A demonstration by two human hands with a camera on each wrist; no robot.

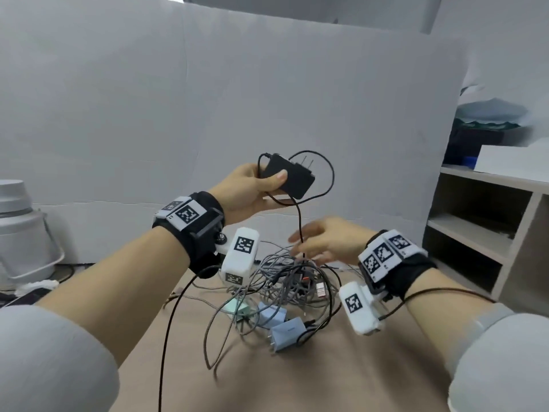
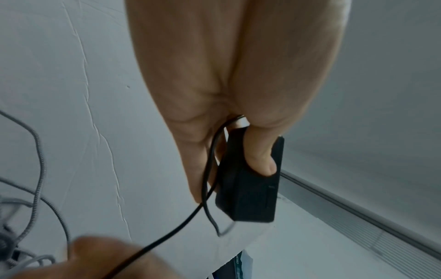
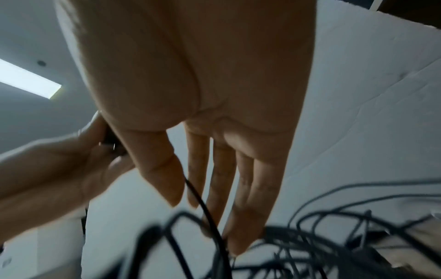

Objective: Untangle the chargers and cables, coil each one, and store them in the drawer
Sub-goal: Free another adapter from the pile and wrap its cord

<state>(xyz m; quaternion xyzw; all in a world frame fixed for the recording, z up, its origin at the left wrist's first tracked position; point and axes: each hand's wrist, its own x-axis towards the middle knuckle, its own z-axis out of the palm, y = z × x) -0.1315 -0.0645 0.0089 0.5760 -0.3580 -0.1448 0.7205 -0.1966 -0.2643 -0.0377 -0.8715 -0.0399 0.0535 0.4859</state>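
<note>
My left hand (image 1: 267,179) is raised above the table and grips a black charger (image 1: 292,178), thumb on top, prongs pointing up and away. The wrist view shows the same black charger (image 2: 248,200) under my thumb. Its thin black cable (image 1: 300,221) loops round the charger and hangs down into a tangled pile of grey and black cables (image 1: 285,278). My right hand (image 1: 309,242) hovers just above the pile with straight fingers. The black cable (image 3: 203,203) passes between its thumb and forefinger without being pinched.
Two pale blue chargers (image 1: 288,331) and a green one (image 1: 236,307) lie in the tangle on the brown table (image 1: 341,382). An open shelf unit (image 1: 481,227) stands at the right. A white lidded pot (image 1: 20,233) sits at the left, with a white backdrop behind.
</note>
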